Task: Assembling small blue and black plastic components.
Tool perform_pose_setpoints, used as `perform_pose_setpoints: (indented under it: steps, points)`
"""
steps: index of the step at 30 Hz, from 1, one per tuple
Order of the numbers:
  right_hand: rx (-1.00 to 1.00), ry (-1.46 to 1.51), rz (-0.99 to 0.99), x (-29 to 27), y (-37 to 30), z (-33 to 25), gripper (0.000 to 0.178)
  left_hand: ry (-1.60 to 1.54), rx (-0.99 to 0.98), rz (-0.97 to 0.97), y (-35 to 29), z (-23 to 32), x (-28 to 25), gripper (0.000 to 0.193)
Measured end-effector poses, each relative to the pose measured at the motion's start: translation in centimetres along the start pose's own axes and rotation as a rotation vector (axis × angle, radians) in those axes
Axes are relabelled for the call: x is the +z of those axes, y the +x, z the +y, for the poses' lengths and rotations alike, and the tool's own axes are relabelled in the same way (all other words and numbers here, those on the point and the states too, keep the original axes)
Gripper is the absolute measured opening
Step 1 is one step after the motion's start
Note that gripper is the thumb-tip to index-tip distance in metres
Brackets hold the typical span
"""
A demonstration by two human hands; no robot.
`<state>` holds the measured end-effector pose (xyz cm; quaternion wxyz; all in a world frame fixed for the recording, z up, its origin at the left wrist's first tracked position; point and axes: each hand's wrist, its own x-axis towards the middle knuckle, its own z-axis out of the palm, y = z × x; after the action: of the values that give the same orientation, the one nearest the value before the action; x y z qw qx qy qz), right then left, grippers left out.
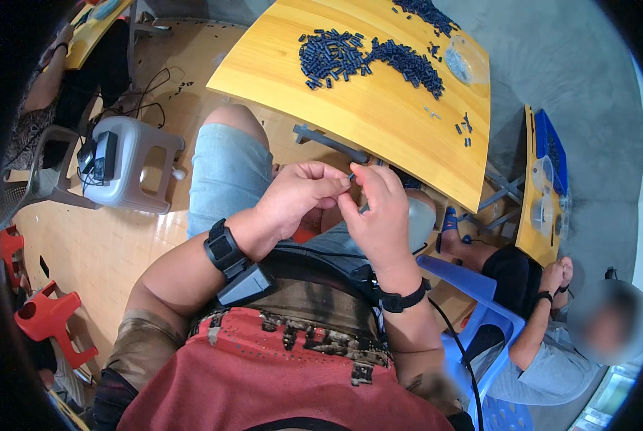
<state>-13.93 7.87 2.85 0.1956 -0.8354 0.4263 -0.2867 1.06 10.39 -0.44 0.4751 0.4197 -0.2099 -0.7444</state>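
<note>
Even daylight filled the scene, brightest on the yellow table (379,108), whose glossy top showed only mild sheen and soft shadows beneath it. Below the table, the hands stayed sharp. Fisheye distortion bowed the table's edges, and a black vignette ringed the frame. Right of the table, one person's face was blurred.

Both forearms rise from the lower edge, bent inward over the lap; left hand (298,192) and right hand (380,210) meet fingertip to fingertip, each grip pinched closed, wrists banded.
</note>
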Motion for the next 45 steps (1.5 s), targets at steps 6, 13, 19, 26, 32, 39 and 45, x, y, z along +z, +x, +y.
perform_pose_setpoints:
  steps: [6,13,19,26,32,39,45]
  points:
    - [-0.064,-0.079,0.022,0.1,-0.3,-0.1,0.032,0.003,-0.035,-0.003,-0.8,0.2,0.1,0.014]
    - [-0.108,-0.086,-0.045,-0.4,-0.6,-0.3,0.032,0.092,-0.066,-0.011,-1.0,-0.3,-0.1,0.014]
    - [0.099,0.258,-0.183,-1.7,-0.4,-0.1,0.03,0.045,-0.013,-0.065,-1.0,-0.9,-0.3,0.014]
    - [0.301,0.706,-0.142,-1.2,-1.1,2.1,0.017,0.034,-0.021,-0.236,-0.9,-0.8,-0.3,0.017]
    - [0.372,0.721,-0.079,-0.6,-1.0,2.4,0.009,0.103,-0.012,-0.196,-0.6,-0.7,-0.3,0.016]
    - [0.272,0.474,-0.028,-0.7,-0.5,2.3,0.006,0.132,-0.01,-0.148,-0.7,-0.5,-0.3,0.014]
    - [0.24,0.292,-0.065,-1.3,0.2,0.8,0.005,0.293,0.039,-0.087,-0.6,-0.8,-0.4,0.009]
